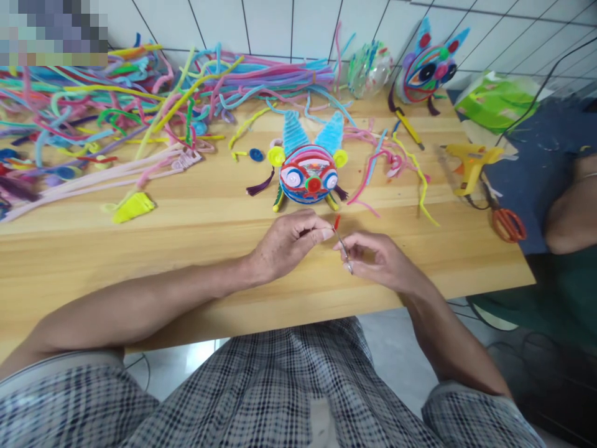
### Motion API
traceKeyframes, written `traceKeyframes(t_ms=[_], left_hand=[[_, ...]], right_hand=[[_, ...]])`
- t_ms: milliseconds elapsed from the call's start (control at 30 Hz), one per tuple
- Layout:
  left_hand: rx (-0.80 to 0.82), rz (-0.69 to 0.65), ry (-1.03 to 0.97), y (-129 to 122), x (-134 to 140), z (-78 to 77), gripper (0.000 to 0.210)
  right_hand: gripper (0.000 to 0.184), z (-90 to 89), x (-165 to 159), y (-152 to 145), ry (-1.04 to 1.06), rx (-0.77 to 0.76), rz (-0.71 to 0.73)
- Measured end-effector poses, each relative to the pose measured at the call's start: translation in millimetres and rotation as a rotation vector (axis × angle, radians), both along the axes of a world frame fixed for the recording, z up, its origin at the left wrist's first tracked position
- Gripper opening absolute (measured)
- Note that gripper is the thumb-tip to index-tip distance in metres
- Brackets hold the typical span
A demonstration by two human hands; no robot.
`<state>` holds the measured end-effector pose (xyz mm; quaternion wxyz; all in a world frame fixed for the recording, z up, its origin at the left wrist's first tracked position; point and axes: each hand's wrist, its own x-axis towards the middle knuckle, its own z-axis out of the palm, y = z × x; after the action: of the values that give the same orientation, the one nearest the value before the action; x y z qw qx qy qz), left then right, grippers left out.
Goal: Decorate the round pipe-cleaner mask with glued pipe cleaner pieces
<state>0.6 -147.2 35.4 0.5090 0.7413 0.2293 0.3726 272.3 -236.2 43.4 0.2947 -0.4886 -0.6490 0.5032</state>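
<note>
My left hand [291, 244] is closed in a pinch at a short red piece of pipe cleaner [336, 221], whose end sticks up past the fingertips. Small metal scissors [344, 247] are in my right hand [380, 258], with the blades at the red piece beside my left fingertips. Just beyond both hands stands a colourful animal figure [311, 177] made of coiled pipe cleaners. It has blue ears, yellow discs at the sides, round white-and-blue eyes, a red nose ringed in green, and dark purple tassels.
Many loose pipe cleaners [280, 78] cover the back left. A second figure [426, 74] stands at the back right near a utility knife [410, 129]. A yellow glue gun [471, 165] and orange-handled scissors [508, 225] lie rightward. Another person's arm [573, 211] is at the right edge.
</note>
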Motion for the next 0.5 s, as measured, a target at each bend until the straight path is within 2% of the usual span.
traceKeyframes(t_ms=[267, 467, 500], left_hand=[[-0.261, -0.165, 0.067, 4, -4, 11.4, 0.030], [-0.501, -0.224, 0.029, 9, 0, 8.6, 0.041], [-0.549, -0.249, 0.018, 10, 1, 8.1, 0.048]], right_hand=[[0.033, 4.4, 2, 1, 0.087, -0.069, 0.060], [0.049, 8.8, 3, 1, 0.298, -0.208, 0.116], [0.050, 8.5, 3, 1, 0.331, -0.232, 0.118]])
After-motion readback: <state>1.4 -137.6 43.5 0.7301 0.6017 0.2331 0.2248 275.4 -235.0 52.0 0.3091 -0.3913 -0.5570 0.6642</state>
